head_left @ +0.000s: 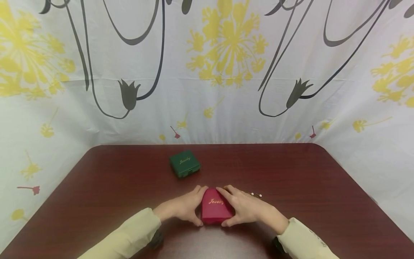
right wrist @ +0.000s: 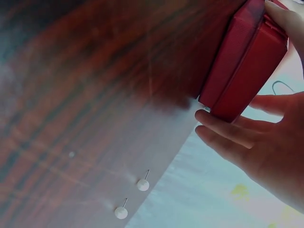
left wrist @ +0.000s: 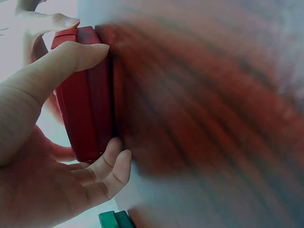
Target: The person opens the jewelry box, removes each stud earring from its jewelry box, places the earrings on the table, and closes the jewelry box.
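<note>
A red jewelry box (head_left: pixel 216 208) with gold "Jewelry" lettering sits closed on the table in front of me. My left hand (head_left: pixel 185 205) grips its left side, thumb at the near corner and fingers toward the far edge. From the right, my right hand (head_left: pixel 247 207) holds the opposite side in the same manner. In the left wrist view the thumb lies against the red box (left wrist: pixel 80 109). Two pearl stud earrings, one (right wrist: pixel 143 185) beside the other (right wrist: pixel 121 212), lie on the table just beyond my right hand.
A closed green jewelry box (head_left: pixel 185 163) stands farther back, left of the red one. The dark reddish-brown table (head_left: pixel 284 169) ends at a white curtain (head_left: pixel 210 115) printed with flowers.
</note>
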Tool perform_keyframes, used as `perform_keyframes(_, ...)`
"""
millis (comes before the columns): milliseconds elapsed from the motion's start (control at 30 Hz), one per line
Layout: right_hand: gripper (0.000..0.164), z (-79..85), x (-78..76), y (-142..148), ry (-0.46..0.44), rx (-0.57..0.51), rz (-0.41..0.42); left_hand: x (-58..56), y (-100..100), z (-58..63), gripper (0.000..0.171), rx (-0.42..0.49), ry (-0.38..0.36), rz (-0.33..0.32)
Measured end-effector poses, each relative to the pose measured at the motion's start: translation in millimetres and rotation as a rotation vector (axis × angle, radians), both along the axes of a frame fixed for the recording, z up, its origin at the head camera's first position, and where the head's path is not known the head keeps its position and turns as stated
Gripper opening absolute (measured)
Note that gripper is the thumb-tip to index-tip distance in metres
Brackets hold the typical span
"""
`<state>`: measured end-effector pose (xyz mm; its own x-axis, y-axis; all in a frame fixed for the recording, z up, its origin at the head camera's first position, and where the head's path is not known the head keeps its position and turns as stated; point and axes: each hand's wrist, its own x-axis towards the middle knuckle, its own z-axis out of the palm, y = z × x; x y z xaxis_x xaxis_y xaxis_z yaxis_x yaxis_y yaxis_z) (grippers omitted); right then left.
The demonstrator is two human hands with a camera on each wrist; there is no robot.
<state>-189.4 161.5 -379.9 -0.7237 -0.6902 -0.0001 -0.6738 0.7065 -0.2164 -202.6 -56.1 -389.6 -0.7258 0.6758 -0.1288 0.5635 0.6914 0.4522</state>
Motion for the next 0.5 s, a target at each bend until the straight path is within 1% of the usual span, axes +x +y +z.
perform_keyframes(100, 0.092, 0.7, 2.0, -1, 0.048, 0.014, 0.017, 3.0, 1, -1.3, 0.101, 0.012, 0.015, -0.002)
perform_keyframes(200, 0.094, 0.8, 4.1, -2, 0.13, 0.033, 0.036, 5.7, 1, -2.2, 0.102, 0.029, 0.028, -0.009)
perform_keyframes(333, 0.095, -0.2, 6.1, -6, 0.222, 0.042, 0.066, 6.4, 1, -4.8, 0.1, 0.051, 0.047, -0.023)
perform_keyframes(500, 0.092, -1.7, 7.2, -13, 0.285, 0.046, 0.102, 5.7, 1, -8.0, 0.098, 0.065, 0.07, -0.039)
